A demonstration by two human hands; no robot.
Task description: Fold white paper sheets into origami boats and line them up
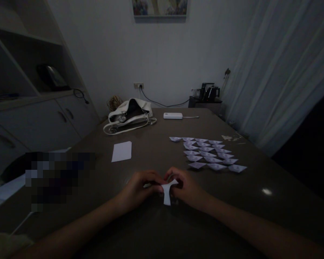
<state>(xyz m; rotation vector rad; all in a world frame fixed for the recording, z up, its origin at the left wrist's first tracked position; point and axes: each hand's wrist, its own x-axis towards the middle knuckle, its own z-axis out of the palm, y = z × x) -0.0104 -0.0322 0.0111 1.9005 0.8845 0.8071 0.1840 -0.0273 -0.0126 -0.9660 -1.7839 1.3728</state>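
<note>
Between my two hands is a small piece of folded white paper (166, 192), with one flap hanging down and another spreading to the upper right. My left hand (140, 189) pinches its left side between thumb and fingers. On the opposite side, my right hand (187, 189) grips the paper with curled fingers, and some fingertips are hidden behind it. Rows of folded paper boats (216, 167) stand on the table to the right, beyond my right hand. A stack of white paper sheets (121, 151) lies ahead of my left hand.
The dark table (151, 147) carries a white handbag (132, 113) at its far left and a white power strip or power bank (173, 116) with a short cable. Paper scraps (230, 138) lie near the right edge. A pixelated patch (59, 176) covers the left side.
</note>
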